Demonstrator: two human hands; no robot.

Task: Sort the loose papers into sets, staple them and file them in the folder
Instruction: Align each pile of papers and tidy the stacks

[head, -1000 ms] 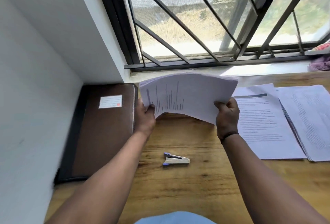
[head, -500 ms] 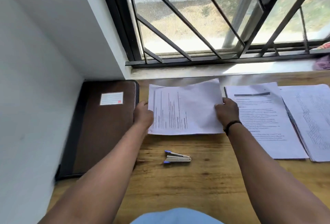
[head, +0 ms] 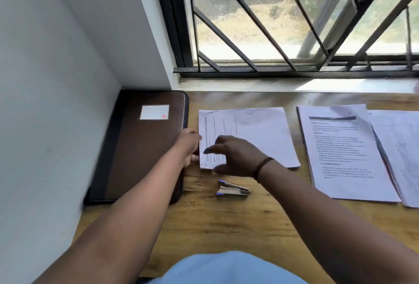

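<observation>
A set of white printed papers (head: 256,132) lies flat on the wooden desk (head: 238,222). My left hand (head: 188,145) pinches its left edge, next to the brown folder (head: 140,147), which lies closed by the wall. Over the set's near left part is my right hand (head: 233,156), blurred, fingers spread and holding nothing. A small silver and blue stapler (head: 233,189) lies on the desk just in front of the papers, below my right hand. Two more paper stacks, one (head: 340,147) and another (head: 399,154), lie to the right.
A white wall borders the desk on the left. A window sill (head: 272,84) and barred window run along the back. My light blue clothing (head: 226,268) shows at the bottom edge.
The paper set went from held up in both hands to lying flat on the desk. My right hand let go of its right edge and moved left across the sheets.
</observation>
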